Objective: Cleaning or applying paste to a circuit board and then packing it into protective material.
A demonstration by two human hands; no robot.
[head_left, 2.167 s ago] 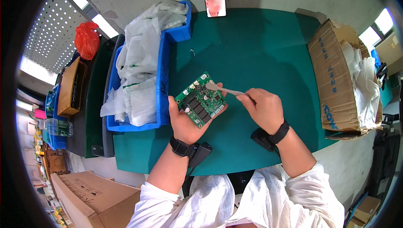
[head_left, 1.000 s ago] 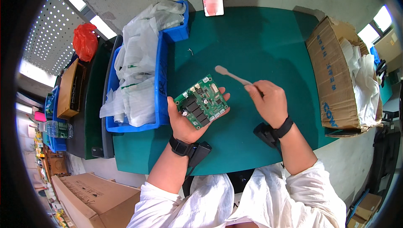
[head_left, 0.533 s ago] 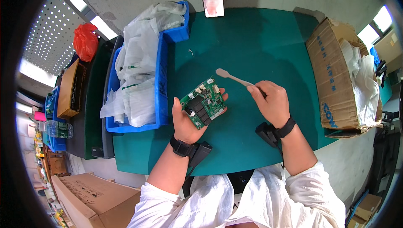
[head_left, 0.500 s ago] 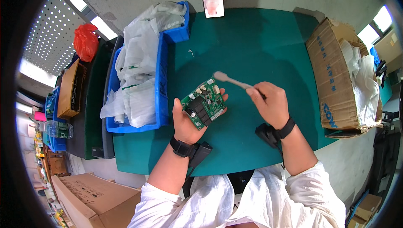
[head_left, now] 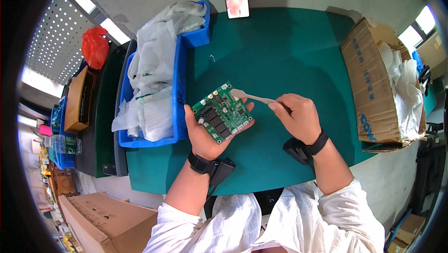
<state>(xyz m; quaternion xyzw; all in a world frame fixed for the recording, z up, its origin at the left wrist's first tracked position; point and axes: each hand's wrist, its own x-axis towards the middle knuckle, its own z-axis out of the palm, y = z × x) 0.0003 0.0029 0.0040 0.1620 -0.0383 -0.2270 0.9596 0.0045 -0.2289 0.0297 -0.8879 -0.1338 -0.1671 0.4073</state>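
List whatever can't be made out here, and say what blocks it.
All in the head view:
Underside of the circuit board: faces away, over the left hand.
Grip end of the pale tool: covered by the right hand.
Whether its tip touches the board: too small.
Bottom of the cardboard box: hidden by its side and pale plastic.

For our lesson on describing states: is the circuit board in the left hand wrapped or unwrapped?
Unwrapped: the green circuit board lies bare in the left hand, its black blocks and white connectors uncovered.
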